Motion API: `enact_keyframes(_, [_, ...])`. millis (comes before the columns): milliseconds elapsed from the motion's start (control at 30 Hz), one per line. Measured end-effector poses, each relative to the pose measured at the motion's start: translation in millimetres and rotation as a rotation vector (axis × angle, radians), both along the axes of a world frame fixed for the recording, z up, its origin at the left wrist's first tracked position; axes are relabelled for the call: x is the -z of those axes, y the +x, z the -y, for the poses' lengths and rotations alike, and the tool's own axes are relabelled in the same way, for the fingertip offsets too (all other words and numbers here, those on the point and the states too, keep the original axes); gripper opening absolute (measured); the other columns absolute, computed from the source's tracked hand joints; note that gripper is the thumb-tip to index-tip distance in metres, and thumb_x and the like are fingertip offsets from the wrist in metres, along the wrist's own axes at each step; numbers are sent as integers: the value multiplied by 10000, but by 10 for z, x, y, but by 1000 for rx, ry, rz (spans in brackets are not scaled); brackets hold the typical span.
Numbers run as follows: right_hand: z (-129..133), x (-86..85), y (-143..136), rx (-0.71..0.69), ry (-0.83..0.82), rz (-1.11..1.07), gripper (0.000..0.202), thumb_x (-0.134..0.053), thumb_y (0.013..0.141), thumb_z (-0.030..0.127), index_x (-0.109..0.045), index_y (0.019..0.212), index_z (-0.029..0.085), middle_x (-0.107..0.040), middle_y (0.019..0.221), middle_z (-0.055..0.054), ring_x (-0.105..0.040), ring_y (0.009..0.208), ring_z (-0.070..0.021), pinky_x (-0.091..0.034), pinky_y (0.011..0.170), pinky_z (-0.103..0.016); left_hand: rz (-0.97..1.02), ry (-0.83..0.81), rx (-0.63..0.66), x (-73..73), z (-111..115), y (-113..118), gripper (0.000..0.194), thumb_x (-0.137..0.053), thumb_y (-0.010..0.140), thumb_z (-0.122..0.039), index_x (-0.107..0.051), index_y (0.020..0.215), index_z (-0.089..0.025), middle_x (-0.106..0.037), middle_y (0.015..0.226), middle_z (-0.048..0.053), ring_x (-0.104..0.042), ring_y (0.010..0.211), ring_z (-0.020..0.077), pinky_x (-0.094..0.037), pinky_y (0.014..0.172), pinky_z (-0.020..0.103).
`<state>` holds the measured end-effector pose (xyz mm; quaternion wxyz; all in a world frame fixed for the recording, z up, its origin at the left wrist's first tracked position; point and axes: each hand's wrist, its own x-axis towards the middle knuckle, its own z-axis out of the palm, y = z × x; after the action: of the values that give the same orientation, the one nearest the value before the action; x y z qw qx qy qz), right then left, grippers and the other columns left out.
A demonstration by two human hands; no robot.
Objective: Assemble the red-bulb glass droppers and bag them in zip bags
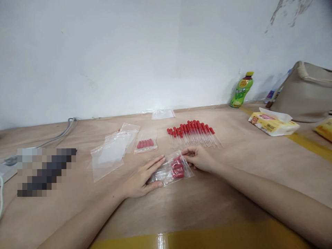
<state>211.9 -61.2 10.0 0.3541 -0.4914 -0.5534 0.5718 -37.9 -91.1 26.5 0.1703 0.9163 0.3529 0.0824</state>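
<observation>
A clear zip bag [166,170] of droppers with red rubber bulbs lies flat in front of me. My left hand [142,178] rests on its left end, fingers stretched out and thumb apart. At the bag's upper right edge, my right hand [198,158] pinches the plastic between thumb and fingers. Just beyond, a row of loose glass droppers [192,129] lies with red bulbs pointing away from me. Behind my left hand is another bag [146,141] with several red-bulbed droppers in it. Flat, empty zip bags [110,152] overlap to the left.
Against the wall lies another plastic bag [163,114]. Towards the right are a green drink bottle [241,90], a yellow tissue pack [273,123] and a beige handbag [303,93]. A grey cable [61,133] and a blurred-out dark object [49,173] are on the left.
</observation>
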Motion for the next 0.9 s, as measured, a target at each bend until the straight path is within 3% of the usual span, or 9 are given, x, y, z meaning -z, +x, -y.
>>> enact_keyframes(167, [23,63,-86,139,136,33,200,-736,532,290,-588,576,164,-603,537,5,-526,493,-112,-400,441,-221,-14,-7,-10,4,0,1,651,-432,847,-441,-112,1390,-276,-145,1459,31,-220,1306,240,-253,1054,389])
enact_keyframes(367, [17,63,-21,-67,249,4,130,-628,644,306,-635,663,177,-646,666,-4,-590,687,-149,-465,652,-273,-5,-6,-10,9,-2,0,656,-437,846,-438,-109,1390,-276,-149,1458,31,-216,1308,227,-252,1056,374])
enact_keyframes(433, [13,50,22,-121,285,12,124,-587,684,296,-627,661,181,-641,674,1,-586,700,-134,-463,655,-249,-8,-2,-8,12,-1,-1,655,-436,847,-436,-108,1390,-273,-141,1460,33,-212,1309,225,-251,1056,375])
enact_keyframes(500, [7,48,64,-91,238,22,132,-576,708,309,-602,696,180,-622,656,12,-558,587,-100,-445,533,-206,-8,5,-8,16,0,-3,656,-434,848,-436,-104,1391,-272,-137,1460,33,-209,1310,228,-248,1056,385])
enact_keyframes(600, [3,49,95,17,65,25,226,-587,719,383,-546,821,186,-591,617,39,-436,377,-52,-307,328,-168,-5,13,-5,24,-1,-5,658,-433,849,-435,-97,1391,-273,-140,1459,34,-209,1310,229,-248,1055,394])
enact_keyframes(800, [70,-36,-8,0,-87,-7,336,-769,532,300,-601,783,152,-550,466,60,-413,370,-42,-278,353,-160,41,-5,1,28,-9,-9,647,-450,844,-420,-129,1387,-275,-166,1454,39,-233,1301,234,-260,1049,400])
enact_keyframes(900, [118,-94,-41,-43,-136,-35,294,-771,527,298,-646,747,148,-550,455,53,-389,365,-33,-257,338,-156,98,-14,-1,25,-3,-13,645,-474,832,-416,-162,1379,-275,-202,1443,49,-257,1290,235,-270,1044,404])
